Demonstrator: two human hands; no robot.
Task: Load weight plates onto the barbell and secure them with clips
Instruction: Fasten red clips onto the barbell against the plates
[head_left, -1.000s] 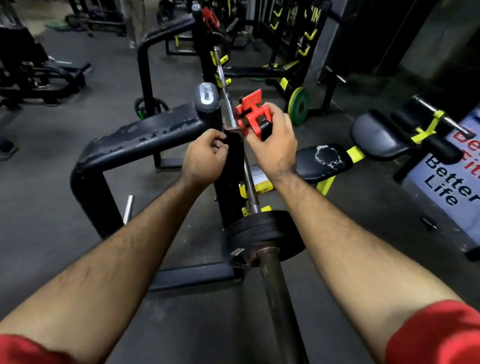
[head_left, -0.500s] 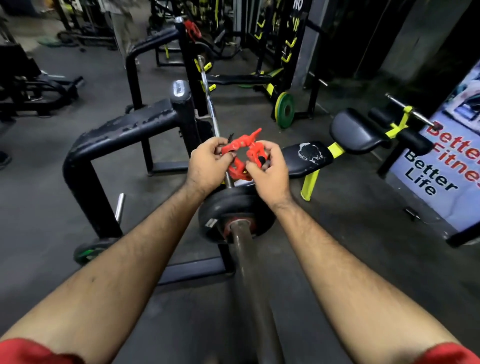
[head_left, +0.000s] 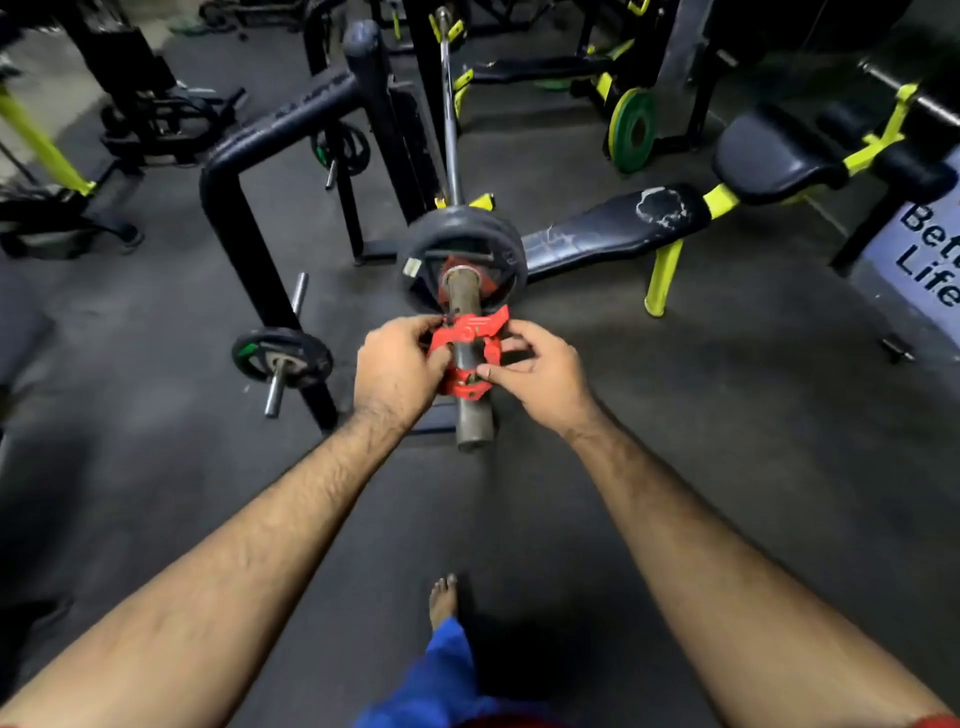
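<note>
On the barbell sleeve (head_left: 470, 358), near its end, sits the red clip (head_left: 466, 353), well short of the black plate (head_left: 462, 260). My left hand (head_left: 397, 374) grips its left side; my right hand (head_left: 540, 374) pinches the right side and lever. Likely light, stiff plastic, springy at the lever. Best held by the ring halves, then slid up to the plate.

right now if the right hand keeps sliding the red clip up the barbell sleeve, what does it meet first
Probably the black weight plate already on the sleeve; bare sleeve lies between it and the red clip held by the right hand.
</note>
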